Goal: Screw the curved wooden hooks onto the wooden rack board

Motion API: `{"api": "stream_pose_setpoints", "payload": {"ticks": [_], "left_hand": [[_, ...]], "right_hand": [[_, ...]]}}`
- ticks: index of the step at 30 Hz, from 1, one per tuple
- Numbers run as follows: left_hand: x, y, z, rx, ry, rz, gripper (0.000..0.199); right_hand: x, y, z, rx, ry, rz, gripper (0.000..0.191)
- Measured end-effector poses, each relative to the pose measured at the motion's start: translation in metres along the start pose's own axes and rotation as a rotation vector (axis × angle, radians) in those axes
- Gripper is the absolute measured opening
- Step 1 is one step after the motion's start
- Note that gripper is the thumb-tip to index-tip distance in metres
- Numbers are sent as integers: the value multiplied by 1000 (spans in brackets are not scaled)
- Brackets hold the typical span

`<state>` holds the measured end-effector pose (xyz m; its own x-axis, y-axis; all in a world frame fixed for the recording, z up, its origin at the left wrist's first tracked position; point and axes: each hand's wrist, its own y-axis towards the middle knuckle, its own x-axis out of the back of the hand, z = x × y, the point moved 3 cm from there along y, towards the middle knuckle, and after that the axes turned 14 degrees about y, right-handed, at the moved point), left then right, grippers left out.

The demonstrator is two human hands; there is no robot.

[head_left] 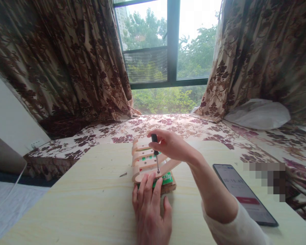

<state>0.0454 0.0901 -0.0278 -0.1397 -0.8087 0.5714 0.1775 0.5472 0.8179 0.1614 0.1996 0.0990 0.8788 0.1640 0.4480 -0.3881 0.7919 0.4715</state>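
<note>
A small screwdriver (155, 144) with a black handle stands nearly upright, its handle between the fingers of my right hand (172, 145). Its tip meets a screw on the nearest part of a pale slatted wooden piece (140, 170). Beneath that piece lies a green and brown box (168, 182). My left hand (151, 207) lies flat with fingers spread, its fingertips pressing on the near edge of the wooden piece and the box.
A phone (244, 194) showing a timer lies at the right of the pale table (86, 194). A small dark scrap (123, 175) is left of the wooden piece. Beyond are a flowered cloth (168, 124), curtains, a window and a white bag (260, 114).
</note>
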Motion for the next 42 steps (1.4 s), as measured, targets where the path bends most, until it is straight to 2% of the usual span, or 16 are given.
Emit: {"api": "stream_pose_setpoints", "payload": {"ticks": [8,14,17,20,22,30,32,35,37,42], "left_hand": [[0,0,1,-2,-7,-2,46],[-1,0,1,-1,-12,-2,47],[0,0,1,-8,-8,-10,47],[1,1,1,-16,-4,-14,47],[1,0,1,-13,-4,-9,48],[-1,-1,2,3,-8,-2,49],[-1,-1,2,-9,0,-18,49],[-3,-1,2,1,-10,-43,50],[-3,-1,2,26,-31,-62,48],[-6,-2,1,49,-44,-95,47]], "right_hand": [[5,1,11,91,7,-30,25],[7,2,9,63,-66,-94,26],[4,0,15,68,-20,-42,30],[-1,-1,21,131,43,51,31],[-3,0,21,147,64,66,31],[2,4,10,26,-81,-117,36],[0,2,15,57,-90,-88,34],[-4,0,23,130,-32,28,30],[-5,-1,24,146,-23,45,29],[-2,3,13,50,-84,-78,35]]}}
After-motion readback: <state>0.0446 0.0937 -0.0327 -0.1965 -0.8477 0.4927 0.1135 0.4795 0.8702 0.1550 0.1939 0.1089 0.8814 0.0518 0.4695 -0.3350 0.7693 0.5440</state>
